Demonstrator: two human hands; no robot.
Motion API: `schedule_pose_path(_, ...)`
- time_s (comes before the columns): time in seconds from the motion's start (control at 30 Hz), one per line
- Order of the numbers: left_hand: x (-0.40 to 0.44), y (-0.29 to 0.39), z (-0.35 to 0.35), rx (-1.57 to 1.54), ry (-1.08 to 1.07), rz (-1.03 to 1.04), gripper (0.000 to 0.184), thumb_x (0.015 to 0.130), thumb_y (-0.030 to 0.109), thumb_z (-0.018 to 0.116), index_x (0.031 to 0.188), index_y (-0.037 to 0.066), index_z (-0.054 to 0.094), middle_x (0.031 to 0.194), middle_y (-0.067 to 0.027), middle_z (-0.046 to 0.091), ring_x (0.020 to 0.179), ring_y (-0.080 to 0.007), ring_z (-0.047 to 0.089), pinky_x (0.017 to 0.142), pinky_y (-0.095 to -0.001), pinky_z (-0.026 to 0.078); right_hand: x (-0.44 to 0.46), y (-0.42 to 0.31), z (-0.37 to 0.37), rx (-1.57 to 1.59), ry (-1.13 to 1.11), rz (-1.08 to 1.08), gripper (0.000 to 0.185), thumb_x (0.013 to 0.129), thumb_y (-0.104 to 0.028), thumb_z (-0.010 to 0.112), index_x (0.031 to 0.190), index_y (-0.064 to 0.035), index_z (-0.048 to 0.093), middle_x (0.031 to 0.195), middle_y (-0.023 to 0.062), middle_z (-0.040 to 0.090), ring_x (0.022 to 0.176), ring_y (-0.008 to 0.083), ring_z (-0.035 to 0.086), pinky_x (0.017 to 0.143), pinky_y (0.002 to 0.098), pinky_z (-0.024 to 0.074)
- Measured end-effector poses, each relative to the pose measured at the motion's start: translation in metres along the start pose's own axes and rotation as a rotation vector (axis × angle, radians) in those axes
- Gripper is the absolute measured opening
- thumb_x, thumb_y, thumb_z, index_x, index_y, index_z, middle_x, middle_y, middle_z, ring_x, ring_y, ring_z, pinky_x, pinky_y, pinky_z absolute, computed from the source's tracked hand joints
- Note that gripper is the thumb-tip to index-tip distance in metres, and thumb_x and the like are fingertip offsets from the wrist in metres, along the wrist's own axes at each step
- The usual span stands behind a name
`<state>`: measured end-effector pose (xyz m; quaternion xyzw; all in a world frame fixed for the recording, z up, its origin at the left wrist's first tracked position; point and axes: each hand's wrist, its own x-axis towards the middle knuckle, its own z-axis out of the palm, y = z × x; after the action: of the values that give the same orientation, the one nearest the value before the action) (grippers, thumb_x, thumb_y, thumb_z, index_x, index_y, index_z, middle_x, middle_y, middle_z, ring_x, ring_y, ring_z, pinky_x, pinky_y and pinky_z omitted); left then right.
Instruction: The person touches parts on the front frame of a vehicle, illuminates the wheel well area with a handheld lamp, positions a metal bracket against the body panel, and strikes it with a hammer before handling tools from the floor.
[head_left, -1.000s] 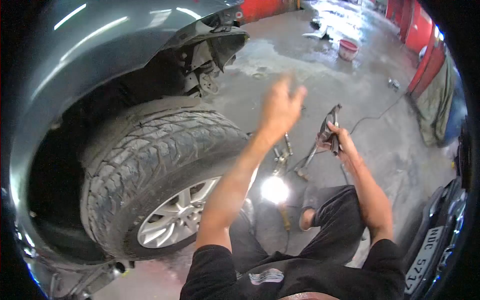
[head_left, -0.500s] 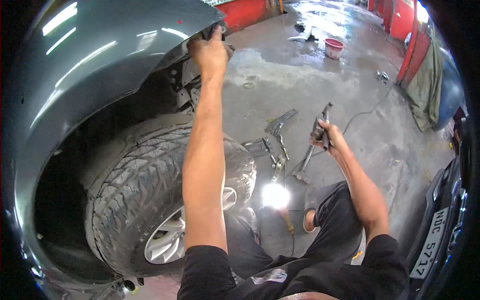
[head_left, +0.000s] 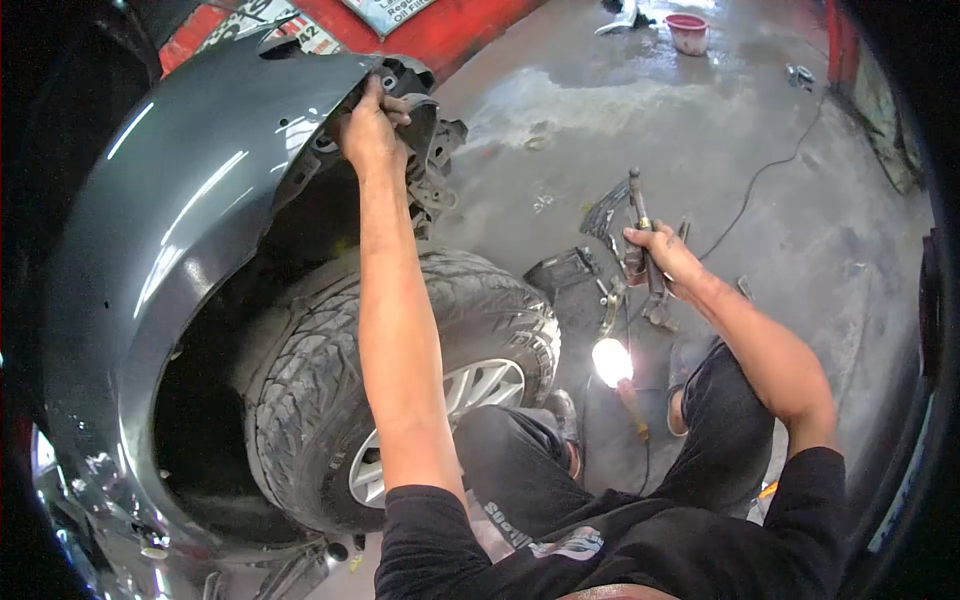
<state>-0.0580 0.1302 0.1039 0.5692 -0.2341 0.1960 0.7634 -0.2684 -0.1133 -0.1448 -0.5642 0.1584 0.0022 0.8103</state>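
My left hand (head_left: 374, 135) reaches up to the front edge of the dark grey fender (head_left: 210, 170). Its fingers are bent over the edge beside the exposed metal brackets (head_left: 435, 165), and whether they grip the edge is hard to make out. Away from the car, my right hand (head_left: 665, 255) is closed around metal hand tools (head_left: 640, 205), one of them long with a rounded end. Under my left forearm sits the large tyre (head_left: 310, 370) with its silver wheel (head_left: 485, 388), inside the wheel arch.
A lit work lamp (head_left: 612, 362) lies on the floor between my legs, its cord trailing. Black brackets (head_left: 565, 275) and metal parts lie beyond it. A red bucket (head_left: 688, 35) stands farther off. Another cable (head_left: 755, 185) crosses the floor at the right.
My left hand went from open air to the fender's front edge and is now slightly farther down it. My right hand still holds the tools. The view has turned, showing more of the fender.
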Motion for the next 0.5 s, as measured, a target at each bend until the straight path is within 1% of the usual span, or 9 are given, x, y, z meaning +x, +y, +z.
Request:
schedule_pose_path(0.1,-0.001,0.0,0.0,0.075,-0.016,0.111,0.008,0.091,0.005,0.064,0.095,0.0,0.058,0.067,-0.0061,0.059,0.039,-0.0143,0.048,0.036,-0.0258,0.034,-0.008,-0.002,0.002,-0.053,-0.014,0.021,0.033,0.092,-0.025,0.062,0.11,-0.0024,0.045,0.078,0.0041,0.054,0.063,0.0147,0.058,0.055,0.0368,0.0564)
schedule_pose_path(0.17,-0.006,0.007,0.001,0.238,0.069,0.038,0.018,0.094,0.017,0.065,0.083,0.003,0.064,0.061,-0.0051,0.058,0.046,-0.0145,0.051,0.043,-0.0264,0.038,-0.005,0.004,0.0,-0.076,-0.027,0.021,0.033,0.092,-0.025,0.062,0.109,-0.0009,0.046,0.081,0.0055,0.054,0.065,0.015,0.057,0.055,0.0343,0.0544)
schedule_pose_path(0.23,-0.012,0.013,-0.002,0.298,0.064,0.045,0.018,0.095,0.017,0.063,0.085,0.002,0.064,0.063,-0.0061,0.059,0.047,-0.0157,0.052,0.046,-0.0269,0.04,-0.004,0.013,-0.003,-0.191,-0.081,-0.018,0.032,0.092,-0.025,0.061,0.107,-0.0006,0.047,0.085,0.0074,0.053,0.068,0.0152,0.057,0.055,0.0318,0.052)
schedule_pose_path(0.3,-0.012,0.018,-0.011,0.168,-0.07,-0.09,0.015,0.096,0.014,0.06,0.088,0.002,0.063,0.064,-0.0074,0.061,0.052,-0.0182,0.057,0.05,-0.0271,0.044,-0.005,0.014,-0.003,-0.253,-0.1,0.018,0.035,0.091,-0.025,0.061,0.11,0.0013,0.047,0.09,0.0098,0.054,0.071,0.017,0.057,0.053,0.0314,0.05)
schedule_pose_path(0.33,-0.017,0.018,-0.013,0.193,-0.075,-0.095,0.015,0.096,0.014,0.06,0.088,0.002,0.063,0.064,-0.0074,0.061,0.052,-0.0182,0.057,0.05,-0.0271,0.044,-0.003,0.021,-0.005,-0.358,-0.124,0.023,0.036,0.091,-0.025,0.062,0.111,0.0019,0.047,0.092,0.011,0.055,0.076,0.0185,0.058,0.059,0.0327,0.0514)
schedule_pose_path(0.37,-0.021,0.019,-0.014,0.18,-0.066,-0.057,0.011,0.096,0.011,0.058,0.096,0.0,0.061,0.073,-0.0093,0.062,0.058,-0.0196,0.06,0.052,-0.028,0.048,-0.001,0.024,-0.007,-0.465,-0.149,0.024,0.038,0.09,-0.024,0.062,0.112,0.0026,0.048,0.094,0.0122,0.055,0.081,0.0201,0.059,0.066,0.034,0.0527)
schedule_pose_path(0.4,-0.025,0.02,-0.014,0.166,-0.059,-0.018,0.013,0.095,0.007,0.056,0.104,-0.002,0.059,0.082,-0.0113,0.063,0.063,-0.021,0.063,0.055,-0.0288,0.051,-0.001,0.027,-0.007,-0.447,-0.162,0.028,0.038,0.09,-0.024,0.062,0.112,0.0026,0.048,0.094,0.0122,0.055,0.081,0.0201,0.059,0.066,0.034,0.0527)
schedule_pose_path(0.43,-0.03,0.021,-0.015,0.152,-0.051,0.021,0.018,0.095,0.004,0.054,0.112,-0.003,0.057,0.09,-0.0132,0.064,0.068,-0.0225,0.066,0.057,-0.0297,0.055,-0.01,0.021,-0.003,-0.45,-0.196,0.061,0.04,0.09,-0.025,0.063,0.114,0.0033,0.048,0.097,0.0137,0.056,0.088,0.022,0.058,0.074,0.0351,0.0509)
schedule_pose_path(0.5,-0.052,0.021,-0.015,0.252,0.009,0.041,0.021,0.095,0.003,0.053,0.114,-0.005,0.056,0.099,-0.0156,0.065,0.067,-0.0231,0.067,0.053,-0.03,0.055,-0.021,0.015,0.003,-0.438,-0.245,0.099,0.042,0.089,-0.025,0.063,0.116,0.004,0.049,0.1,0.0152,0.058,0.094,0.0239,0.058,0.082,0.0362,0.049)
